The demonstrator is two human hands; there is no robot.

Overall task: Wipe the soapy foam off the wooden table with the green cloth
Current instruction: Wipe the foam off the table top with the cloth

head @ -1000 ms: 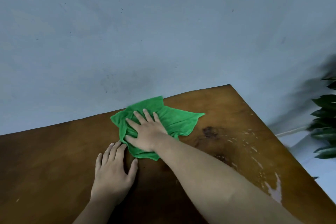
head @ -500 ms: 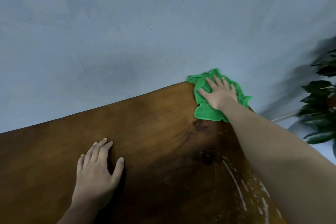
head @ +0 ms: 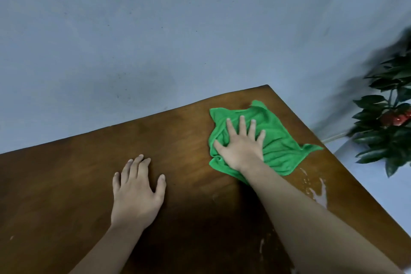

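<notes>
I see wooden table (head: 189, 135), brown, smooth, dull sheen, grain faint. Green cloth (head: 278, 147) crumpled, soft terry, near far right corner, one tip at right edge. Right hand (head: 241, 147) flat on cloth, palm down, fingers spread, pressing not gripping, forearm stretched out. Left hand (head: 138, 193) flat on bare wood, fingers loosely apart, holding nothing. White foam (head: 319, 193) streaks near right edge, just beside cloth. Leafy plant (head: 387, 122) off table, right.
</notes>
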